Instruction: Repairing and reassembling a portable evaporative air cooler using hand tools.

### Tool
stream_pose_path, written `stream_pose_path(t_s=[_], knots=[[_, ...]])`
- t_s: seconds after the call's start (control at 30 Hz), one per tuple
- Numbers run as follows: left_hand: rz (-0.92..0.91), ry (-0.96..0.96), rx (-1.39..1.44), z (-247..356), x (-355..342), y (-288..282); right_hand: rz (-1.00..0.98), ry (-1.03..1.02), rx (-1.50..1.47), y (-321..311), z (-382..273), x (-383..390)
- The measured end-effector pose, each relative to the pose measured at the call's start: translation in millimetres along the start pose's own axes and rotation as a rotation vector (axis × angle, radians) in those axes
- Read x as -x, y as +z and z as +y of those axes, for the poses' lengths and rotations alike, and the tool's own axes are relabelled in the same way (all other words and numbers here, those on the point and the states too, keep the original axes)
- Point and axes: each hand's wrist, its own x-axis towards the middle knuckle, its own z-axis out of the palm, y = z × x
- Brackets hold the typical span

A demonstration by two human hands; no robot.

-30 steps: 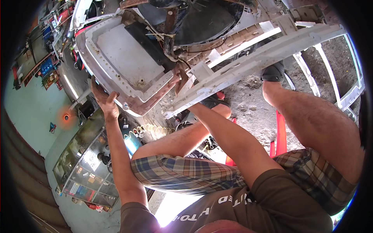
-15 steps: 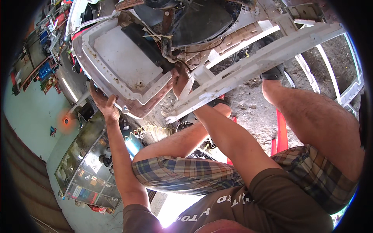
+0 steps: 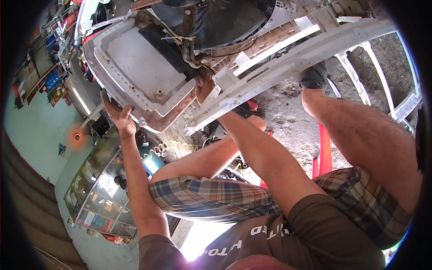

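Note:
A large pale panel (image 3: 139,58) with a raised rim and a row of small holes lies tilted ahead of me, dirty brown along its side. My left hand (image 3: 119,116) grips its left edge, thumb apart from the fingers, which go partly out of sight around the edge. At the panel's near right corner, my right hand (image 3: 205,86) has its fingers bent around the edge, close to a dark strip (image 3: 166,51). A long white frame (image 3: 279,67) crosses in front of the right wrist and hides part of that hand.
Beyond the panel is a round dark part (image 3: 229,24) with a rusty bracket (image 3: 188,24). Red legs of a stool (image 3: 325,150) stand between my legs. A coiled yellowish hose (image 3: 173,146) and a glass cabinet (image 3: 101,198) are on the left. The ground (image 3: 288,108) is rough and dusty.
The panel has shifted slightly left and away from me, with both hands on it. The white frame and the round dark part have moved the same way.

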Motion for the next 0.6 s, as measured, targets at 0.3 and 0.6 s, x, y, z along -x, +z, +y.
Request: stream_pose_path(t_s=[0.3, 0.6], knots=[[-0.004, 0.033, 0.028, -9.1, -9.8, 25.7, 0.246, -0.163, -0.058, -5.0, 28.1, -16.2], [0.066, 0.019, -0.052, -5.0, -9.0, 13.9, -0.250, 0.104, -0.022, -21.9, -5.7, -23.9]])
